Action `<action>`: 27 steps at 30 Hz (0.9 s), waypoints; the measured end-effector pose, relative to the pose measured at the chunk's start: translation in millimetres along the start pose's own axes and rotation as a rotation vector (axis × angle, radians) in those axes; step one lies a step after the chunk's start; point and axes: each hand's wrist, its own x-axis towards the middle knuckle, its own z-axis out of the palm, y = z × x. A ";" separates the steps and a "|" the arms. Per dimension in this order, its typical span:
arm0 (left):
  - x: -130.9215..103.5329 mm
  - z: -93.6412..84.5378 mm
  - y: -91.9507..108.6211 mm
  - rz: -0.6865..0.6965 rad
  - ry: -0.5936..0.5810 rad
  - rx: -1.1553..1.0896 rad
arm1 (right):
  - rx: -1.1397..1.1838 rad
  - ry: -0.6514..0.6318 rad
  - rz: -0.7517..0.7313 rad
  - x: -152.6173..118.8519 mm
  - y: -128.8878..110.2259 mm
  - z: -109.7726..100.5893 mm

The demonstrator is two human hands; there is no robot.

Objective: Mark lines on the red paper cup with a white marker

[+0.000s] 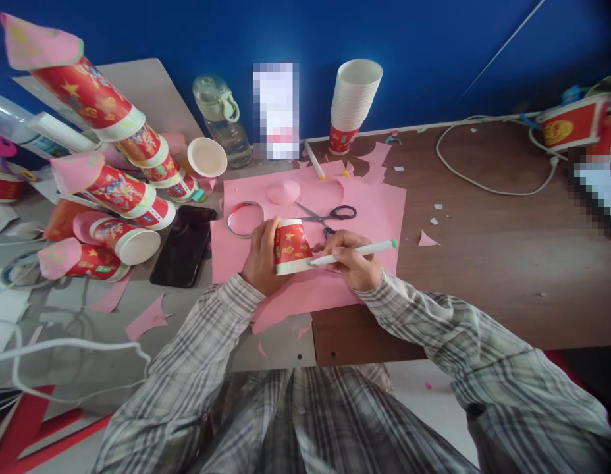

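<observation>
My left hand [262, 257] is wrapped round a red paper cup [292, 242] with gold patterns. The cup's wide rim faces down and shows light green colouring. In my right hand [353, 258] is a white marker [374, 248] with a green end. Its tip touches or nearly touches the cup's rim at the right. Both hands are over a large pink paper sheet [236, 263]. Just beyond them lie black-handled scissors [330, 216], a roll of tape [245, 220] and a small pink paper cone [284, 191].
Rockets made of red cups with pink cones [108, 187] crowd the left, beside a black phone [184, 247]. At the back stand a water bottle [221, 118] and a stack of paper cups [353, 99]. A white cable [498, 191] and paper scraps [426, 239] lie to the right.
</observation>
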 end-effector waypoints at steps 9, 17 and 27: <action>2.1 -1.7 2.7 0.001 0.004 -0.005 | 0.103 0.082 -0.002 4.9 0.2 0.7; 3.8 -1.9 5.4 0.027 0.026 0.026 | 0.042 0.077 -0.022 3.9 3.3 1.4; 0.9 -0.3 1.7 -0.010 -0.001 -0.010 | 0.049 0.035 0.010 5.1 1.1 -1.0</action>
